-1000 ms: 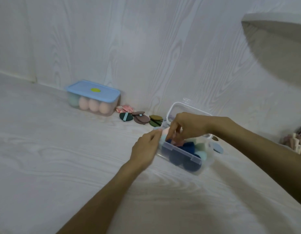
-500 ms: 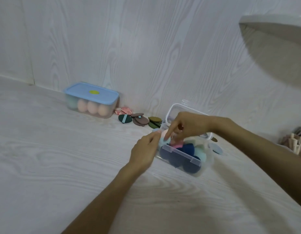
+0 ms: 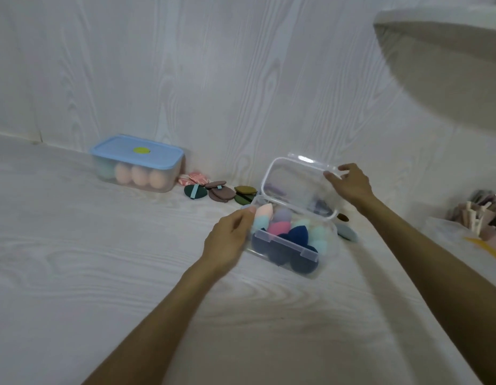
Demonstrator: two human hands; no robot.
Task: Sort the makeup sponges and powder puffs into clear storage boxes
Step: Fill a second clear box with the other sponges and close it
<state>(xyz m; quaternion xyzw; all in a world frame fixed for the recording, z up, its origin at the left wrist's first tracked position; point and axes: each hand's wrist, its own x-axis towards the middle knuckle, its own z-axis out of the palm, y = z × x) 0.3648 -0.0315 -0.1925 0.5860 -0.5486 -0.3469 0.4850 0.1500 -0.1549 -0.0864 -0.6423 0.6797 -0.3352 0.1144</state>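
1. Sponges (image 3: 292, 234) fill the clear storage box (image 3: 322, 262) near the middle of the pale wood-grain counter (image 3: 74, 273): several dark navy teardrops packed against the near wall, a pink one and a lilac one behind them, mint-green ones toward the right end, and a peach-and-light-blue one standing at the left end.
2. Box walls are see-through, with a flat clasp strip along the near rim; the box sits slightly askew to the counter edge.
3. Its hinged clear lid (image 3: 297, 184) stands raised behind the box, leaning back toward the wall.
4. Left hand (image 3: 227, 243) rests against the left end of the box, fingers curled round its corner and the thumb tip touching the rim beside the peach sponge.
5. Right hand (image 3: 351, 184) is at the lid's upper right edge, thumb and fingers loosely spread and touching it; whether they pinch it I cannot tell.
6. Farther left, against the wall, a second box with a light blue lid (image 3: 137, 154) holds peach egg-shaped sponges and one greenish one.
7. Between the two boxes lie flat powder puffs (image 3: 219, 191) in dark green, brown, olive and patterned pink, overlapping one another.
8. Another bluish puff (image 3: 348, 233) lies just behind the open box's right end.
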